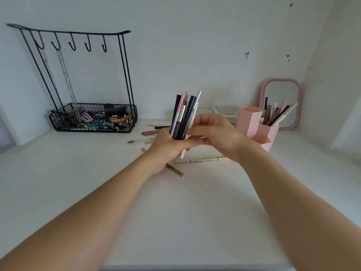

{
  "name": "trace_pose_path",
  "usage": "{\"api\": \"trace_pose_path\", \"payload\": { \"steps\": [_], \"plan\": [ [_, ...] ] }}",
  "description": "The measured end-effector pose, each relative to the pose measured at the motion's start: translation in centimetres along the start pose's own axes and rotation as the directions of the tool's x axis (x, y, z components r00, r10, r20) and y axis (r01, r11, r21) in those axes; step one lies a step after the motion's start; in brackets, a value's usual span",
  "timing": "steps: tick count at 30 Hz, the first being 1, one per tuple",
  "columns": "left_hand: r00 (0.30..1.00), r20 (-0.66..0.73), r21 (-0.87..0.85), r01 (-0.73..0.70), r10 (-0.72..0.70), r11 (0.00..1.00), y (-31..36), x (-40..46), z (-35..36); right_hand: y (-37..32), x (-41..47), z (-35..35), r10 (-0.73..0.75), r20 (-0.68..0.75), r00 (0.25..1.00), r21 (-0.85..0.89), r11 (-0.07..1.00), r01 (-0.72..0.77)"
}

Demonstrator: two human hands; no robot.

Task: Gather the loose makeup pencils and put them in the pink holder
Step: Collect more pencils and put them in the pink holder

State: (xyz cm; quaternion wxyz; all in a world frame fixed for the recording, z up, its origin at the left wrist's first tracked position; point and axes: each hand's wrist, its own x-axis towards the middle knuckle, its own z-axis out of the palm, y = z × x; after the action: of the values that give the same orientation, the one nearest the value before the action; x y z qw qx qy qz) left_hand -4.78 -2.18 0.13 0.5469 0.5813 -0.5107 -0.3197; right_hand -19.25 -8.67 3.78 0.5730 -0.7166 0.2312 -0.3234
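My left hand [168, 149] grips an upright bundle of makeup pencils [184, 114], black, pink, silver and cream, above the middle of the white table [97, 182]. My right hand [214, 133] is curled against the bundle from the right, its fingertips on the pencils. The pink holder [256, 128] stands to the right with several pencils [277, 114] sticking out of its rear compartment. Loose pencils lie on the table: a gold one [203, 160] under my hands, a tan one [175, 171] below my left hand, and several more [150, 132] behind it.
A black wire rack [93, 118] with hooks, chains and a basket of small items stands at the back left. A pink-framed mirror [281, 102] leans on the wall behind the holder. Clear plastic boxes [224, 111] sit beside the holder.
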Motion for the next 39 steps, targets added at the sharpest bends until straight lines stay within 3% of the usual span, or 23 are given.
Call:
{"api": "trace_pose_path", "payload": {
  "steps": [3, 5, 10, 13, 16, 20, 25, 28, 32, 34, 37, 39],
  "plan": [
    [1.0, -0.002, 0.005, 0.013, -0.013, 1.0, 0.1, 0.0, 0.0, 0.4, 0.1, 0.3, 0.011, -0.029, 1.0, -0.128, 0.992, -0.015],
    [0.999, -0.004, 0.024, -0.033, 0.034, 0.999, 0.3, -0.1, 0.1, 0.4, 0.1, 0.3, 0.014, -0.046, 0.999, -0.121, 0.993, -0.02],
    [0.977, -0.027, 0.173, -0.205, 0.213, 0.963, 0.6, -0.2, 0.8, -0.1, -0.6, 1.3, -0.075, 0.159, 0.984, 0.221, 0.974, 0.038],
    [0.938, 0.051, 0.309, -0.342, 0.343, 0.888, 0.2, -0.5, 1.0, 0.5, -0.6, 2.4, 0.018, 0.038, 0.999, 0.278, 0.96, -0.028],
    [0.898, 0.053, 0.38, -0.423, 0.437, 0.823, -0.2, -0.4, 1.2, 1.0, -0.6, 3.2, 0.024, -0.134, 0.991, 0.308, 0.951, 0.018],
    [0.905, -0.034, 0.412, -0.374, 0.424, 0.831, 0.1, -0.2, 1.8, 0.4, -0.2, 3.7, -0.046, -0.27, 0.962, 0.25, 0.961, 0.116],
    [0.919, 0.05, 0.346, -0.383, 0.391, 0.856, -0.5, 0.0, 2.4, 0.3, 0.2, 2.5, 0.005, -0.433, 0.902, 0.285, 0.949, 0.131],
    [0.927, 0.116, 0.344, -0.374, 0.357, 0.861, -1.0, 0.1, 2.5, 0.6, 0.4, 2.0, -0.036, -0.469, 0.883, 0.173, 0.976, 0.132],
    [0.948, 0.024, 0.381, -0.303, 0.319, 0.873, -1.5, 0.3, 2.2, 0.9, 1.2, 0.8, -0.095, -0.558, 0.825, 0.076, 0.983, 0.165],
    [0.958, -0.009, 0.384, -0.262, 0.288, 0.885, -1.8, 0.5, 1.6, 1.7, 1.4, -0.3, -0.096, -0.573, 0.814, -0.003, 0.993, 0.115],
    [0.963, 0.002, 0.384, -0.249, 0.269, 0.889, -2.2, 0.7, 0.8, 3.1, 1.2, -1.0, 0.01, -0.495, 0.869, -0.077, 0.996, -0.055],
    [0.965, 0.007, 0.388, -0.243, 0.261, 0.889, -2.4, 0.9, 0.7, 3.2, 1.1, -1.0, 0.032, -0.478, 0.878, -0.1, 0.991, -0.09]
  ]
}}
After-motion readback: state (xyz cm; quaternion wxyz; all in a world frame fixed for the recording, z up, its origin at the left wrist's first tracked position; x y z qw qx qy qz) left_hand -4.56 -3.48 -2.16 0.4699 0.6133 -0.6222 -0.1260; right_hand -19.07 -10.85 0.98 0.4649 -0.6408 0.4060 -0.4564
